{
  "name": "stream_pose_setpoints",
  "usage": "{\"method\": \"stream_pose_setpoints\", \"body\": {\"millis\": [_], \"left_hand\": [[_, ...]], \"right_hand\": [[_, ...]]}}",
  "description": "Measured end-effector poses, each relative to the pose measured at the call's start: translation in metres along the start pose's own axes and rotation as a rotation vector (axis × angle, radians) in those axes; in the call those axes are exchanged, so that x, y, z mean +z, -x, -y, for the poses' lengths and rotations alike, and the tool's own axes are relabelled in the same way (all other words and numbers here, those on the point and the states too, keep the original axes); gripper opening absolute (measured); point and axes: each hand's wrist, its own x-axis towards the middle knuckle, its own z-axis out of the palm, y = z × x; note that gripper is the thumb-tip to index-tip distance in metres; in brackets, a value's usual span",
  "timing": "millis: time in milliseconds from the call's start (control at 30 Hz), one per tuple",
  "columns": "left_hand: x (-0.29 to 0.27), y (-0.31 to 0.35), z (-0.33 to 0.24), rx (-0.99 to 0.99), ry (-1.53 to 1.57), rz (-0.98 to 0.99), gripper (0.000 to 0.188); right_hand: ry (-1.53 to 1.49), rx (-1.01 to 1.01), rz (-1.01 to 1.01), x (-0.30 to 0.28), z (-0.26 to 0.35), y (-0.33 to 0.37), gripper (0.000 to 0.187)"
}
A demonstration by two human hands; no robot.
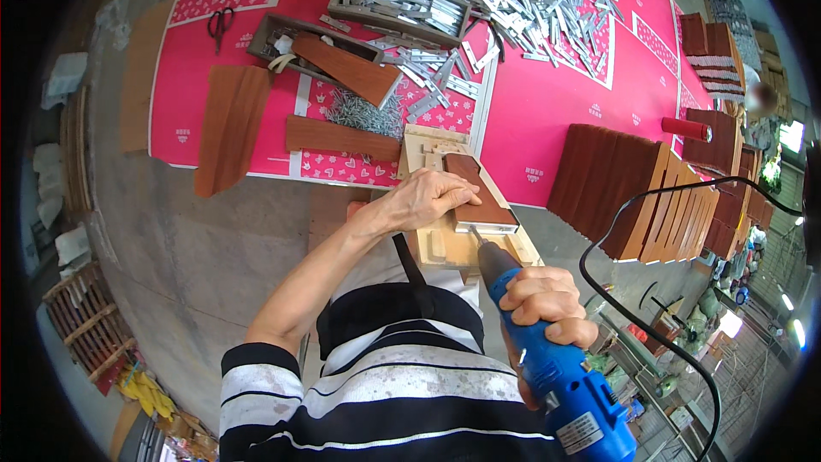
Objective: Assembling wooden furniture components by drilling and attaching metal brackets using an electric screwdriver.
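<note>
My right hand (pixel 547 304) is wrapped round a blue corded electric screwdriver (pixel 539 351). Its thin bit points at the near edge of a brown wooden board (pixel 486 192), where a silvery metal strip (pixel 486 228) lies along the edge. My left hand (pixel 432 198) rests on the left part of that board, fingers bent over it and gripping it against a pale wooden jig (pixel 436 246). Beyond the jig, a heap of small screws (pixel 366 111) lies on the pink covering, between loose brown boards (pixel 342 137).
Metal strips (pixel 513 0) are heaped at the back, with more in a grey tray (pixel 398 8). Black scissors (pixel 220 27) lie far left. Stacked brown boards (pixel 629 192) stand right, near a red cylinder (pixel 687 129). A black cord (pixel 629 308) loops at the right.
</note>
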Motion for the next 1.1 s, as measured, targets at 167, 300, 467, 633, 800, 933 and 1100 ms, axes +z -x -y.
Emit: {"method": "stream_pose_setpoints", "body": {"millis": [167, 300, 467, 633, 800, 933, 1100], "left_hand": [[0.0, 0.001, 0.001, 0.037, 0.01, -0.022, 0.035], [-0.002, -0.002, 0.0, 0.054, 0.006, -0.018, 0.036], [-0.006, -0.001, -0.003, 0.01, 0.025, 0.028, 0.032], [-0.007, -0.002, -0.009, -0.006, -0.024, 0.054, 0.031], [-0.011, -0.001, -0.016, 0.009, -0.121, 0.079, 0.029], [-0.012, -0.006, -0.018, 0.049, -0.218, 0.083, 0.028], [-0.015, -0.008, -0.03, -0.044, -0.182, 0.11, 0.028]], "right_hand": [[0.01, -0.046, -0.215, -0.001, 0.001, 0.004, 0.073], [-0.062, -0.015, -0.371, -0.011, 0.01, -0.003, 0.074], [-0.135, -0.01, -0.628, -0.032, 0.022, -0.005, 0.078], [-0.229, 0.073, -0.694, -0.05, 0.022, -0.01, 0.08], [-0.388, 0.231, -0.744, -0.081, 0.027, -0.019, 0.076], [-0.501, 0.231, -0.742, -0.107, 0.028, -0.025, 0.072], [-0.462, 0.304, -0.771, -0.121, 0.032, -0.026, 0.073]]}}
